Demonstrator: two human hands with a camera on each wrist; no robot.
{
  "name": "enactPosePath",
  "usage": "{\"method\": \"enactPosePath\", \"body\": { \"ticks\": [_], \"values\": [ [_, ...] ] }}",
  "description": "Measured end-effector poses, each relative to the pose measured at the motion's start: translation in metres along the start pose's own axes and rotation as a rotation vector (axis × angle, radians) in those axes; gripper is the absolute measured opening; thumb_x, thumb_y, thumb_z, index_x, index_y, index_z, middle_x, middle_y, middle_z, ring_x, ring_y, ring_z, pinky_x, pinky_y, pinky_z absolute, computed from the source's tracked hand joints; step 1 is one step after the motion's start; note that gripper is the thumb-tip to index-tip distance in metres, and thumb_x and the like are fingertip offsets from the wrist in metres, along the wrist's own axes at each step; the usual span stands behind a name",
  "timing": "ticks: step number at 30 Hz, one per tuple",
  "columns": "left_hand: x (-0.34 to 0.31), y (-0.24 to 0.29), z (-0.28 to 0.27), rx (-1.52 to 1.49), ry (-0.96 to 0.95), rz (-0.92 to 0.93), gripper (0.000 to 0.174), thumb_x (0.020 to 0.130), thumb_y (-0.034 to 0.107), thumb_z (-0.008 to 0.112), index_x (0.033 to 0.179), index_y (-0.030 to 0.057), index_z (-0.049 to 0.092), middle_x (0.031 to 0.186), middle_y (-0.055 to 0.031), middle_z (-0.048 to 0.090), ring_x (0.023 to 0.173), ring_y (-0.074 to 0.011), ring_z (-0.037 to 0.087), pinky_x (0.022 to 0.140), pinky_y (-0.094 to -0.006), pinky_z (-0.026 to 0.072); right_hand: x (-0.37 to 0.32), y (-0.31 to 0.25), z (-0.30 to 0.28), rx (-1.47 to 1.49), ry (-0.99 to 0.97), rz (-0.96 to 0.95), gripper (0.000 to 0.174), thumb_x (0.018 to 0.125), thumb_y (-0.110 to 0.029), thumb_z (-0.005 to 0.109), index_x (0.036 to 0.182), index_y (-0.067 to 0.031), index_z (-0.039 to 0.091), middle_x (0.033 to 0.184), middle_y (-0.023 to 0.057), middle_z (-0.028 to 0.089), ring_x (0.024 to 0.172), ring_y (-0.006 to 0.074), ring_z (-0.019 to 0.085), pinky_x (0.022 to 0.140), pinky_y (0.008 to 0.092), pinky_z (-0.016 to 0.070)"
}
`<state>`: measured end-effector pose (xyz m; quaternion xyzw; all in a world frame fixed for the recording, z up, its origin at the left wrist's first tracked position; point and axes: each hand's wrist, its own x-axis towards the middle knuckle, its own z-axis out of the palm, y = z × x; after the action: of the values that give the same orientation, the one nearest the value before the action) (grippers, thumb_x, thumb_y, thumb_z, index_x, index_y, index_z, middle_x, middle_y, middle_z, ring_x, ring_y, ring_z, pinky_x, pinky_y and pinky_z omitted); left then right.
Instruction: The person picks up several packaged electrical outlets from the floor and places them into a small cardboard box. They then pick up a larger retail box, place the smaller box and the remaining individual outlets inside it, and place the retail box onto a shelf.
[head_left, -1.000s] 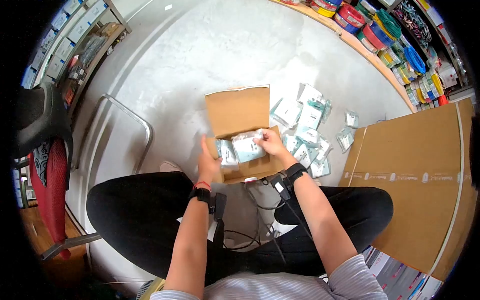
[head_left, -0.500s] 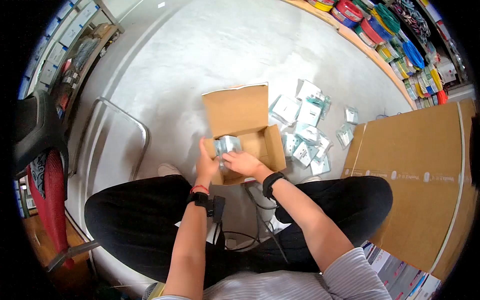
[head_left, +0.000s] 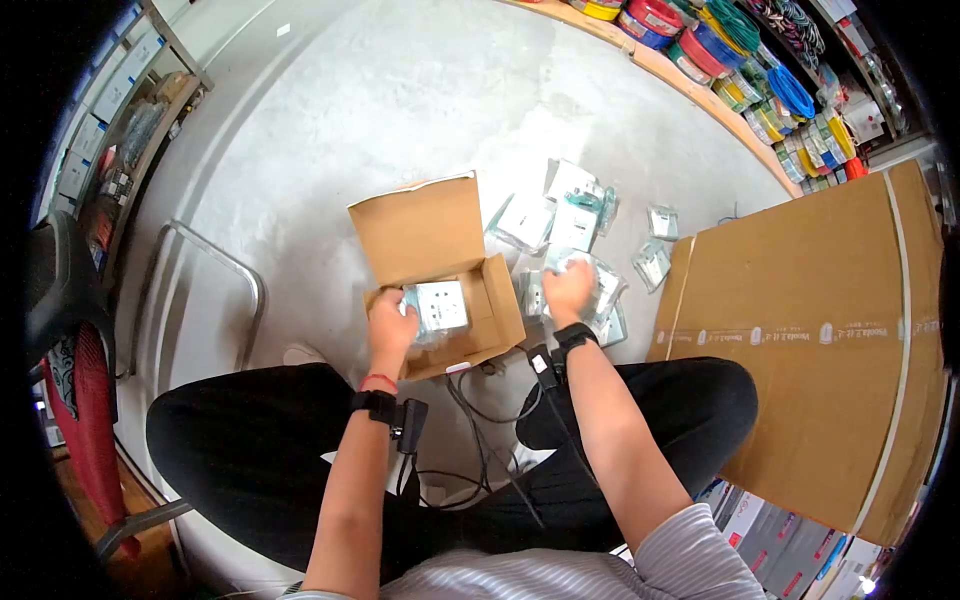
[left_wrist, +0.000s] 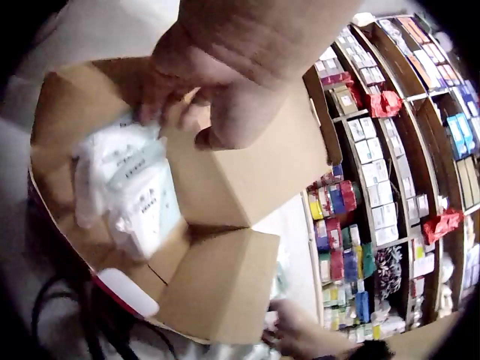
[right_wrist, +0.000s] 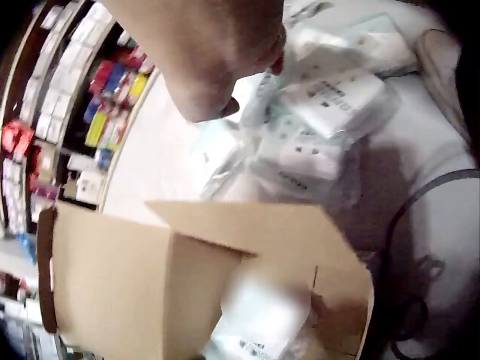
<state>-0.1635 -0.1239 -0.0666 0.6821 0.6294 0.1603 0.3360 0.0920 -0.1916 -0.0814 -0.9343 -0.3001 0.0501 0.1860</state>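
An open cardboard box [head_left: 505, 300] stands on the floor between the legs, its lid flap [head_left: 420, 232] folded back. White socket plates in clear bags [head_left: 438, 305] lie at its left end; in the left wrist view, bagged plates [left_wrist: 142, 206] lean against each other there. My left hand [head_left: 390, 328] is over the box's left end, fingers loosely bent, fingertips right at the bags' upper edge. To the right of the box, my right hand [head_left: 568, 290] reaches into a pile of bagged socket plates [head_left: 525, 218]. Its thumb and fingers curl about a bagged plate [right_wrist: 259, 97], partly hidden by the hand.
Two more bagged plates [head_left: 655, 262] lie apart, beside a large strapped carton [head_left: 800, 330]. Black cables [head_left: 480, 430] run over the floor between the legs. A metal tube frame [head_left: 250, 285] and a red chair [head_left: 85, 420] are at left. Shelves with wire coils [head_left: 720, 50] line the back right.
My right hand first brought a bagged plate into the box and let go, then moved right to the pile. My left hand shifted from the box's left wall onto the bags' edge.
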Motion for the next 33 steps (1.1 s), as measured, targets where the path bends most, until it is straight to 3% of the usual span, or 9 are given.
{"method": "enactPosePath", "body": {
  "ticks": [2, 5, 8, 14, 18, 23, 26, 31, 33],
  "values": [
    [0.0, -0.002, 0.014, 0.03, -0.066, -0.115, 0.035, 0.065, 0.017, 0.056, 0.091, -0.0068, 0.052, 0.098, -0.0228, 0.05, 0.086, -0.0342, 0.052, 0.076, -0.0375, 0.0408, -0.008, 0.03, 0.024, -0.072, 0.128, 0.383, 0.069, 0.05, -0.031, 0.07, 0.101, 0.0032, 0.038, 0.102, 0.0198, 0.043, 0.101, 0.0334, 0.039, 0.087, 0.0406, 0.0333],
    [-0.006, 0.004, 0.021, 0.034, -0.082, -0.196, 0.044, 0.064, 0.02, 0.056, 0.095, -0.0099, 0.05, 0.104, -0.0284, 0.043, 0.095, -0.0377, 0.045, 0.082, -0.0364, 0.0379, -0.012, 0.035, 0.018, 0.121, -0.21, 0.751, 0.093, 0.048, -0.037, 0.073, 0.116, 0.0003, 0.022, 0.114, 0.0237, 0.031, 0.11, 0.039, 0.028, 0.091, 0.0444, 0.0291],
    [-0.006, 0.0, 0.029, 0.124, -0.079, -0.193, 0.044, 0.064, 0.02, 0.056, 0.096, -0.0095, 0.049, 0.106, -0.0277, 0.04, 0.096, -0.0376, 0.044, 0.084, -0.0366, 0.0364, -0.009, 0.037, 0.022, 0.028, -0.265, 0.685, 0.104, 0.044, -0.036, 0.075, 0.119, -0.0044, 0.011, 0.117, 0.026, 0.022, 0.111, 0.0421, 0.025, 0.09, 0.0462, 0.0283],
    [-0.003, -0.013, 0.038, 0.043, -0.203, -0.22, 0.042, 0.064, 0.022, 0.054, 0.094, -0.0079, 0.051, 0.104, -0.0285, 0.043, 0.098, -0.0373, 0.043, 0.084, -0.0364, 0.0358, -0.006, 0.042, 0.023, 0.046, -0.271, 0.704, 0.097, 0.045, -0.023, 0.071, 0.119, -0.0069, 0.009, 0.115, 0.0256, 0.026, 0.109, 0.0428, 0.027, 0.089, 0.0475, 0.0278],
    [-0.002, -0.014, 0.046, -0.174, -0.163, -0.315, 0.036, 0.063, 0.019, 0.055, 0.09, -0.0047, 0.053, 0.104, -0.0279, 0.044, 0.097, -0.0368, 0.043, 0.084, -0.0362, 0.0357, -0.002, 0.055, 0.026, 0.508, -0.321, 0.738, 0.091, 0.041, -0.015, 0.059, 0.118, -0.0071, 0.012, 0.107, 0.0221, 0.036, 0.102, 0.0394, 0.033, 0.085, 0.0474, 0.0299],
    [-0.007, -0.003, 0.048, -0.184, -0.105, -0.385, 0.034, 0.063, 0.017, 0.056, 0.09, -0.002, 0.05, 0.105, -0.0231, 0.041, 0.097, -0.0357, 0.041, 0.085, -0.0356, 0.0341, 0.012, 0.055, 0.023, 1.448, -0.614, 0.812, 0.029, 0.053, -0.017, 0.049, 0.082, -0.01, 0.05, 0.079, 0.0073, 0.051, 0.069, 0.0261, 0.048, 0.069, 0.0362, 0.0406],
    [-0.008, -0.002, 0.048, -0.168, -0.091, -0.392, 0.032, 0.064, 0.016, 0.055, 0.09, -0.0011, 0.05, 0.107, -0.0214, 0.038, 0.097, -0.0354, 0.041, 0.085, -0.0356, 0.0339, 0.015, 0.006, -0.031, 1.681, -0.67, 0.847, 0.037, 0.055, -0.011, 0.051, 0.092, -0.0047, 0.049, 0.081, 0.0102, 0.052, 0.065, 0.0266, 0.05, 0.06, 0.0326, 0.0445],
    [-0.011, -0.001, 0.049, -0.163, -0.115, -0.429, 0.032, 0.065, 0.016, 0.054, 0.093, 0.0003, 0.05, 0.111, -0.0204, 0.034, 0.098, -0.0347, 0.041, 0.086, -0.0346, 0.0333, 0.028, -0.009, -0.033, 1.669, -1.047, 0.616, 0.033, 0.062, -0.011, 0.052, 0.095, -0.0043, 0.05, 0.086, 0.0115, 0.055, 0.073, 0.0276, 0.054, 0.067, 0.0377, 0.0462],
    [-0.009, -0.007, 0.052, -0.166, -0.149, -0.42, 0.035, 0.065, 0.017, 0.054, 0.095, 0.0008, 0.051, 0.113, -0.0208, 0.033, 0.099, -0.0345, 0.041, 0.087, -0.0344, 0.0328, 0.004, -0.053, -0.085, 1.583, -1.166, 0.592, 0.044, 0.063, -0.009, 0.056, 0.105, -0.0028, 0.046, 0.089, 0.0129, 0.054, 0.076, 0.0273, 0.056, 0.07, 0.0379, 0.0467]
  ]
}}
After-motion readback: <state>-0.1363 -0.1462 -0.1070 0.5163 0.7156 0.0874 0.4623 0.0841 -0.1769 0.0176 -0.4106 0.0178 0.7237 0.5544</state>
